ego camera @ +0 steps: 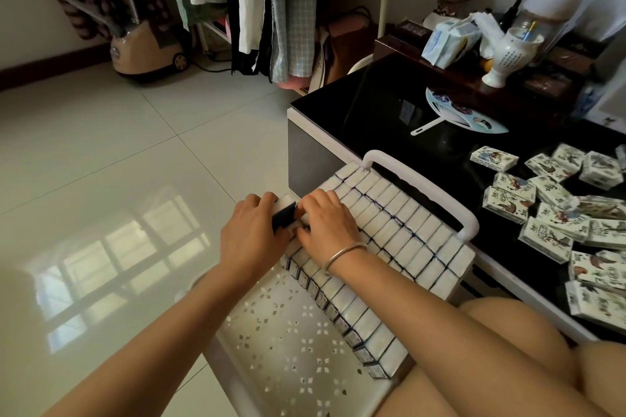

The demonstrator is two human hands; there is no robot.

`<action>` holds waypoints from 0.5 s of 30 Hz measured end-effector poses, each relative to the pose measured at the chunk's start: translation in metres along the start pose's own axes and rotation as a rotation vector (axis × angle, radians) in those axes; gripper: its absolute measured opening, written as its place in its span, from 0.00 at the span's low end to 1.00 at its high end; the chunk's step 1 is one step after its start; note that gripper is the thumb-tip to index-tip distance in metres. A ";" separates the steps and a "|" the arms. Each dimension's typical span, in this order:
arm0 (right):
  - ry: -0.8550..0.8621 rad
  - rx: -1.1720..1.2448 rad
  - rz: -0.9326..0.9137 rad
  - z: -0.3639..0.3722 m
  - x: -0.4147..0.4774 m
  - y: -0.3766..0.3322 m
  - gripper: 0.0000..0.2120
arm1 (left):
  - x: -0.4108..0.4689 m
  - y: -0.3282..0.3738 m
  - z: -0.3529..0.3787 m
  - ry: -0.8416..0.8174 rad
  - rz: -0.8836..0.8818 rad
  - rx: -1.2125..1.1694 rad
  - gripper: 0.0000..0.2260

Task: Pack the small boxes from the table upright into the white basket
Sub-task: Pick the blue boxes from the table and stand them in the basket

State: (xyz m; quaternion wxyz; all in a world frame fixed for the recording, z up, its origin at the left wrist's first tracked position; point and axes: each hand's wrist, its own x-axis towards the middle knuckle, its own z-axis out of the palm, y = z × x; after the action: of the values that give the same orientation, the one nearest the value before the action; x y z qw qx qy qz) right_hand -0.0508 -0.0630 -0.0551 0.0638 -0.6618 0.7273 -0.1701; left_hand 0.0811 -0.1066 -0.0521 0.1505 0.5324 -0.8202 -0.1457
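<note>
A white perforated basket [288, 342] sits beside the black table, tight rows of upright small boxes [399, 223] filling its right part. At the far end of the rows, my left hand [252, 230] grips one small white-and-dark box [284, 210], which stands tilted at the edge of the rows. My right hand [325, 217] rests curled on the packed tops and touches the same box with its fingertips. A silver bangle circles the right wrist. Several loose boxes [555, 213] with blue drawings lie scattered on the table at the right.
The black glass table [382, 112] carries a plastic hand fan [464, 112], a white pen cup [511, 54], tissue packs and dark wooden boxes at its back. Hanging clothes and a garment steamer [149, 51] stand beyond on the tiled floor. My knees are at the lower right.
</note>
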 end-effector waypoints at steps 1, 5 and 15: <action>-0.002 -0.002 -0.002 0.001 0.000 0.000 0.11 | 0.000 0.000 -0.001 0.002 -0.001 -0.003 0.14; 0.031 0.018 -0.026 0.004 -0.003 0.002 0.08 | 0.002 -0.004 -0.004 0.008 0.037 0.076 0.11; 0.048 0.016 -0.081 0.007 -0.010 0.006 0.07 | 0.017 -0.014 -0.003 -0.041 0.301 0.303 0.03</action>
State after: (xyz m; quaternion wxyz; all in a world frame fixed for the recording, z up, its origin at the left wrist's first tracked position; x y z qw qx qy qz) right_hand -0.0531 -0.0538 -0.0651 0.0448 -0.6859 0.6999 -0.1940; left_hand 0.0873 -0.1283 -0.0537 0.0720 0.4173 -0.9059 -0.0075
